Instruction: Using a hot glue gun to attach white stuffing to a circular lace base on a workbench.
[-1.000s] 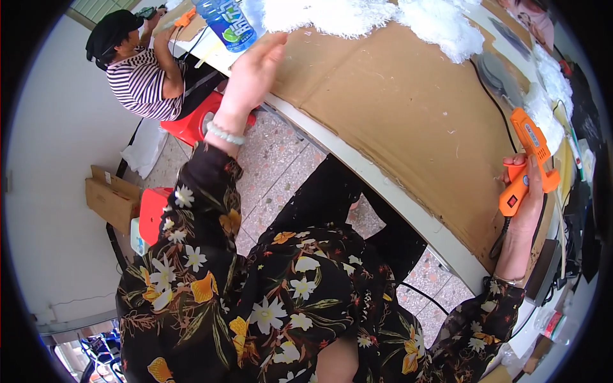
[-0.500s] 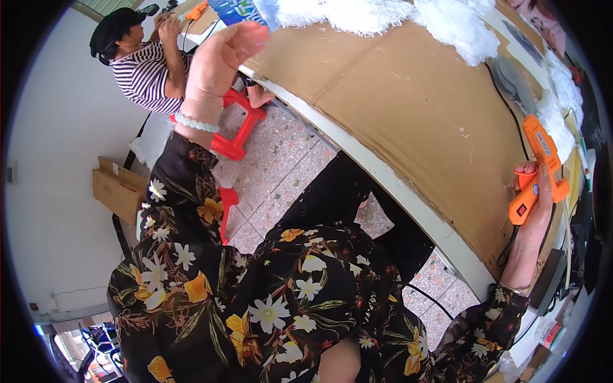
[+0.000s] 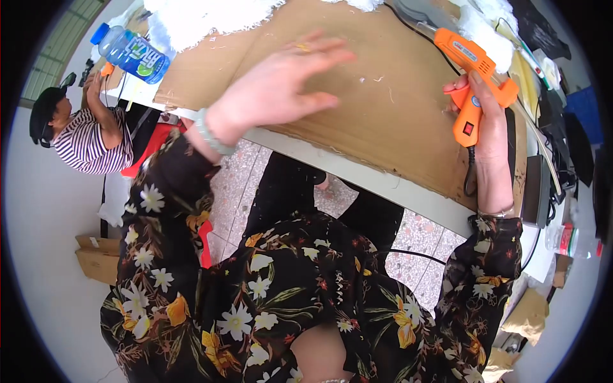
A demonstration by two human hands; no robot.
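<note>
My right hand is wrapped round the handle of an orange glue gun, with fingers at its red-orange trigger. The gun's nozzle points to the upper left, and a black cord hangs from the foot of its handle. My left hand hovers over the brown cardboard sheet that covers the table. Its fingers are stretched out and apart, and nothing is in them. White fluffy material lies at the far side of the cardboard, and more of it lies beyond the gun.
A bottle with a blue label lies at the far left. Behind it sits a co-worker in a striped shirt. To the right are a dark box, cables and a clear bottle. The white table edge runs before me.
The view has turned to the right. My left hand has come from beside the table to over the cardboard, fingers spread. The glue gun stays in my right hand.
</note>
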